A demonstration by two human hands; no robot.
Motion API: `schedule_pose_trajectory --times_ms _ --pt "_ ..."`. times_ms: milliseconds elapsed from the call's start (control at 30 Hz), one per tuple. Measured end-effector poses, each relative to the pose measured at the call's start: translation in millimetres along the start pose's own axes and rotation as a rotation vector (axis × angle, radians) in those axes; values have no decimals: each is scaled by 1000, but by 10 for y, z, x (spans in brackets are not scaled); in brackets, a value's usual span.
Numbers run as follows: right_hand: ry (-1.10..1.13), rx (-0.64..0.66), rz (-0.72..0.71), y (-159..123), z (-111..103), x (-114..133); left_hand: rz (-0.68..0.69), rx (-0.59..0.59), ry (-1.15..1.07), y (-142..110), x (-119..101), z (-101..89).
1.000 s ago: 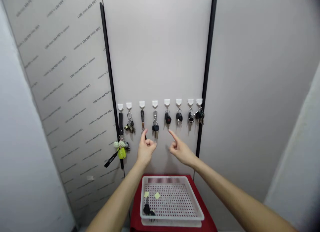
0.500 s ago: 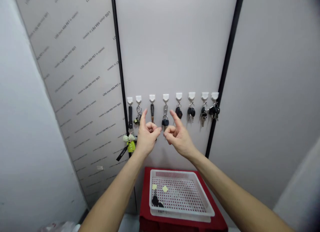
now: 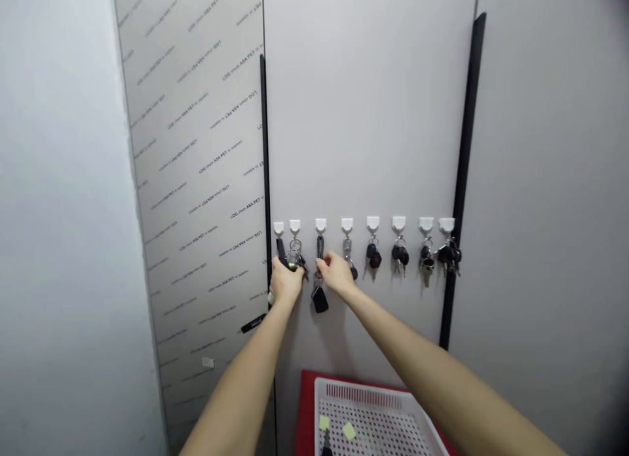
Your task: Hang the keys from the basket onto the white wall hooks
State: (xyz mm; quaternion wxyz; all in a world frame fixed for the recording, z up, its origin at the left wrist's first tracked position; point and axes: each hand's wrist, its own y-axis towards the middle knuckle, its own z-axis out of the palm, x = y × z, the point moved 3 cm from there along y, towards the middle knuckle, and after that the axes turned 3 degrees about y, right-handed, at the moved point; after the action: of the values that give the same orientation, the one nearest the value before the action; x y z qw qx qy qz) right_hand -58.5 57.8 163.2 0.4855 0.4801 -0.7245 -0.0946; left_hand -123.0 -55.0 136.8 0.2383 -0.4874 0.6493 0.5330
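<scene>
A row of key sets hangs from white hooks on the wall. My left hand [image 3: 286, 284] is at the far left, its fingers closed around the lower part of a black strap keychain [image 3: 281, 250], which tilts. Its thumb lies against the neighbouring bunch of keys [image 3: 296, 251] with a brass-coloured bell. My right hand [image 3: 336, 273] pinches the lower end of a braided strap keychain [image 3: 320, 246]. A black key fob [image 3: 320, 300] dangles below those fingertips. Partly behind the right hand hangs a key set with a metal clip [image 3: 348, 247].
Further right hang several more key bunches [image 3: 400, 253] on hooks. Below, a white perforated basket [image 3: 363, 396] sits on a red surface [image 3: 307, 403]; inside are yellow paper squares [image 3: 348, 431] and a black-headed key [image 3: 327, 451]. Black vertical strips [image 3: 462, 154] edge the panel.
Both hands have gone from pointing in front of the wall to the hanging keychains at left. My left hand has closed on the black strap, my right on the braided one. The view has shifted upward.
</scene>
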Motion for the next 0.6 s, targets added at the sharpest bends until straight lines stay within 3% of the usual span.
schedule_pose_trajectory --times_ms 167,367,467,600 --pt "238 -57 -18 100 -70 34 38 135 -201 182 -22 -74" --pt "310 -186 -132 390 -302 490 145 119 -548 341 -397 -347" --pt "336 -146 -83 418 -245 619 170 123 -554 401 -521 -427" --pt "537 38 57 232 56 551 84 264 -576 377 -470 -386"
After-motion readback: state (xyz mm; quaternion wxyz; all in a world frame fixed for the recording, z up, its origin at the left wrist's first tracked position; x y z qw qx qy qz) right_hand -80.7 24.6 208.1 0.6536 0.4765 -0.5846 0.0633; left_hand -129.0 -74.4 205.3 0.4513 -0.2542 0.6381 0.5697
